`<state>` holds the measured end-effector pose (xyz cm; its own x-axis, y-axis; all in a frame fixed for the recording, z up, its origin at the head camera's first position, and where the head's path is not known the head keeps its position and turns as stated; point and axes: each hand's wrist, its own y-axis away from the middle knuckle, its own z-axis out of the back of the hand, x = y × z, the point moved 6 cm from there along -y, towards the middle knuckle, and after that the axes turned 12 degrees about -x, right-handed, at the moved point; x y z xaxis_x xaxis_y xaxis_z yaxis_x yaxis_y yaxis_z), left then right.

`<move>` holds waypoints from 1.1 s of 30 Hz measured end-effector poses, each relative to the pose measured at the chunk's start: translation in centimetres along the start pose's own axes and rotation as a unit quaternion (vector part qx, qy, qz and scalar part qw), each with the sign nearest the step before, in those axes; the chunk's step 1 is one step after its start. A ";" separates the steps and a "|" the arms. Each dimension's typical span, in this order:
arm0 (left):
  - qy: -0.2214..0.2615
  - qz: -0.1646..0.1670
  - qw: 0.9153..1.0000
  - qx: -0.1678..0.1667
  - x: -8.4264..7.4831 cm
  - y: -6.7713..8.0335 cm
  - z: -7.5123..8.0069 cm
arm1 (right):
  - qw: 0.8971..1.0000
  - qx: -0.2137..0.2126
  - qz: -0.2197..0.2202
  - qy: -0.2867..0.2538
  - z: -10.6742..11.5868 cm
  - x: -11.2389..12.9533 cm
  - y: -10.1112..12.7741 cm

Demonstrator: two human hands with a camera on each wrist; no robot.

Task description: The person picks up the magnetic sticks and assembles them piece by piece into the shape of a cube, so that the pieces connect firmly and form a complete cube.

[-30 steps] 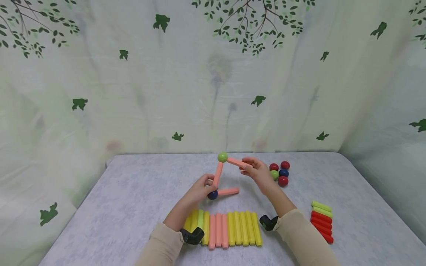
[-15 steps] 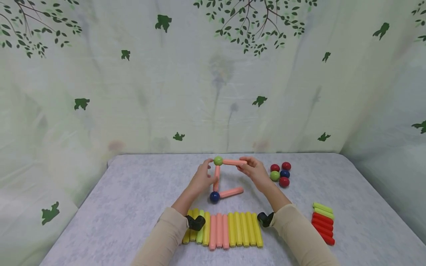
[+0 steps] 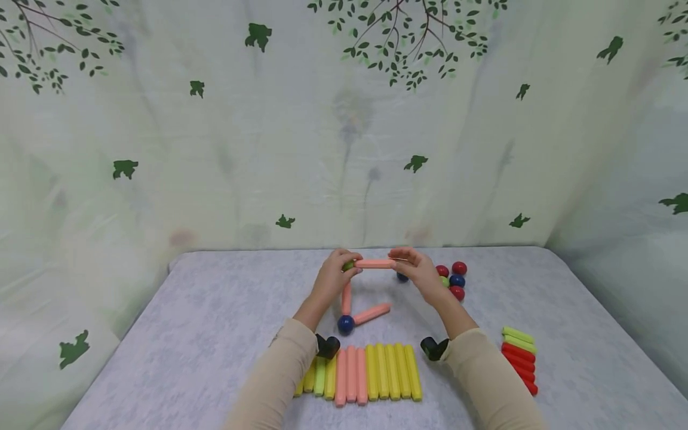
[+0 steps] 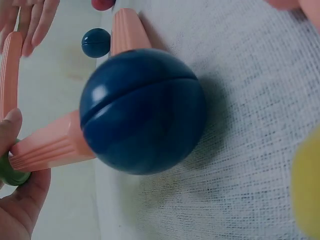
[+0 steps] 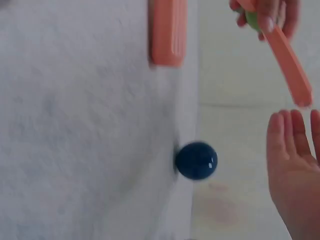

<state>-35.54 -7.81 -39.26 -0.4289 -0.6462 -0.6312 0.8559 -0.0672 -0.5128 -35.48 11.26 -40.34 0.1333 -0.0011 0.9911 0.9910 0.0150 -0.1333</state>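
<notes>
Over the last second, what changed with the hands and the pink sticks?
The left hand moved up from the blue ball to pinch the green ball. The top pink stick swung level; the right hand still steadies its end. The stick rows stayed put.

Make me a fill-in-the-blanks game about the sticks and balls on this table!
1. The upright pink plastic stick stands on a ball coloured ______.
2. The left hand pinches a small ball coloured ______.
3. The top pink stick is lying level, held up by ______ hands.
4. In the flat row of plastic sticks near the sleeves, most sticks are coloured ______.

Missing words: blue; green; two; yellow
</notes>
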 end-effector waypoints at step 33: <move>0.011 0.062 0.998 -0.029 0.9 0.1 -0.1 | 0.996 -0.035 -0.052 0.060 1.4 -1.3 -0.5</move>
<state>-35.84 -8.30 -39.97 -0.3276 -0.6301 -0.7040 0.8849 0.0565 -0.4624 -36.15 12.70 -41.51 0.0266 -0.1189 0.9925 0.9976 -0.0609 -0.0341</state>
